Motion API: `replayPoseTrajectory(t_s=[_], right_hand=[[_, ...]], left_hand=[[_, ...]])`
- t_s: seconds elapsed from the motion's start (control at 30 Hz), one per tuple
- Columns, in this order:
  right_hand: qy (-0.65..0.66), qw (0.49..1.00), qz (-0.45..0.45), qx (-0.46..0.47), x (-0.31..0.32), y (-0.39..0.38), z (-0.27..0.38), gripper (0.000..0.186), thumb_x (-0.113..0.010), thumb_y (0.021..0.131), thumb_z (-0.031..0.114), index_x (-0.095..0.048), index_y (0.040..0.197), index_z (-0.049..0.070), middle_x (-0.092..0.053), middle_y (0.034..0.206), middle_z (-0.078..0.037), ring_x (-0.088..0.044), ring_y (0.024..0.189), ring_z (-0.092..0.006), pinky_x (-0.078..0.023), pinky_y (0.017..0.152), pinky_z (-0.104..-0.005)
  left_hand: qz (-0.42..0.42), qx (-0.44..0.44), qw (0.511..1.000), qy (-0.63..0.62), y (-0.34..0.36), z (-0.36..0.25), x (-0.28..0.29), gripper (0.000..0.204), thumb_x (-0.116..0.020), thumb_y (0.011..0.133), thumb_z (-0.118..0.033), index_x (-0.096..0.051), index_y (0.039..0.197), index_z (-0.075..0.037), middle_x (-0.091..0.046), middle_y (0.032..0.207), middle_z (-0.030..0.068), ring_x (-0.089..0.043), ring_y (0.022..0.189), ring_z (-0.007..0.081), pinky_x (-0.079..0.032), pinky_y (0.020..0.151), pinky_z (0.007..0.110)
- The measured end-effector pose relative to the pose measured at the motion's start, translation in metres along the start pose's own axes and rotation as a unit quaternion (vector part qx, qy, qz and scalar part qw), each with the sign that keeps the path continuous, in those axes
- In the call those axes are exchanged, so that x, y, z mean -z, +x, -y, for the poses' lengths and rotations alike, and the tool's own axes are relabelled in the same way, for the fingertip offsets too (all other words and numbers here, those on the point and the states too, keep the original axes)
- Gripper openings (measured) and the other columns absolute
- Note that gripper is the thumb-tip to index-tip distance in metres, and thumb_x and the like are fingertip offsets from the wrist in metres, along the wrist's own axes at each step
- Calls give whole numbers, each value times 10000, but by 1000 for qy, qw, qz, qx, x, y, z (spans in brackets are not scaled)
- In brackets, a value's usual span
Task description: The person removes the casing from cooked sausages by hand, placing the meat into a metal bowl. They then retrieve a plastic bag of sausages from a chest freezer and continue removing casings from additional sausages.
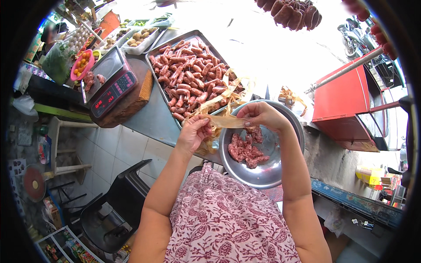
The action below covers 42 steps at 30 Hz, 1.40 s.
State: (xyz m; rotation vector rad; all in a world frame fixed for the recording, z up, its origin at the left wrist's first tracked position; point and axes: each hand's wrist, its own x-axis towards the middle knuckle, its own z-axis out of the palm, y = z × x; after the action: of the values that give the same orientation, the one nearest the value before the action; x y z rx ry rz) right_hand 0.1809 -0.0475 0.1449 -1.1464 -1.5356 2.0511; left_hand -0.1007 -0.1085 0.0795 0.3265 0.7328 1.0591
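Between my two hands stretches a flat, pale yellow sausage casing [227, 122]. My left hand [196, 133] pinches one end of it, close to the tray's near edge. The other end is pinched by my right hand [264, 115], over the rim of a steel bowl [263, 179]. Raw ground meat [248, 149] lies in the bowl below. Beyond my left hand, a metal tray [151, 65] is heaped with short tied raw sausages [188, 79]. More loose casing [237, 85] drapes over the tray's near right corner.
A digital scale [113, 90] with bits of meat on its pan stands on a round wooden block [141, 94] at left. Farther back are a pink basket [83, 65] of orange fruit and a box of potatoes [140, 38]. Sausages [294, 15] hang overhead. A black chair [116, 206] stands lower left.
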Motion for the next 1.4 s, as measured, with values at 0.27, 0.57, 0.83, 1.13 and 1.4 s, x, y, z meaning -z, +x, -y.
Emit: replayPoseTrajectory(t_s=[0.27, 0.57, 0.83, 1.13, 1.4], right_hand=[[-20, 999, -40, -23, -3, 17, -10, 260, -696, 780, -45, -676, 1039, -31, -689, 914, -40, -657, 826, -105, -544, 765, -246], [-234, 893, -342, 177, -112, 22, -17, 129, -696, 828, 92, -705, 860, -32, -664, 691, -143, -614, 617, -187, -480, 603, -334], [-205, 905, -368, 56, -121, 36, -26, 145, -659, 814, 37, -721, 891, -69, -700, 716, -91, -605, 642, -97, -487, 608, -269], [-9, 945, -319, 75, -124, 41, -31, 123, -665, 830, 52, -683, 846, -69, -620, 633, -51, -547, 588, -79, -457, 549, -275], [-125, 926, -346, 83, -126, 39, -38, 149, -598, 895, 58, -636, 792, -42, -579, 673, 2, -510, 609, -57, -424, 545, -222]], left_hand=[[-50, -64, 994, 71, -8, -11, 5, 94, -629, 928, -74, -682, 948, 1, -710, 825, 82, -673, 650, 145, -576, 635, 264], [-80, -212, 926, 303, -9, 16, -19, 67, -644, 908, -28, -689, 956, -13, -682, 834, 35, -629, 715, 79, -535, 639, 243], [-89, -238, 818, 515, -25, 30, -41, 233, -564, 867, 1, -664, 1074, 45, -681, 923, 250, -694, 877, 335, -533, 757, 364], [-100, -252, 779, 565, -35, 26, -41, 174, -552, 880, -12, -643, 1019, 40, -655, 867, 259, -664, 861, 392, -520, 723, 422], [-78, -281, 774, 563, -37, 27, -39, 156, -563, 877, -7, -640, 1001, 48, -657, 867, 256, -671, 846, 376, -529, 718, 395]])
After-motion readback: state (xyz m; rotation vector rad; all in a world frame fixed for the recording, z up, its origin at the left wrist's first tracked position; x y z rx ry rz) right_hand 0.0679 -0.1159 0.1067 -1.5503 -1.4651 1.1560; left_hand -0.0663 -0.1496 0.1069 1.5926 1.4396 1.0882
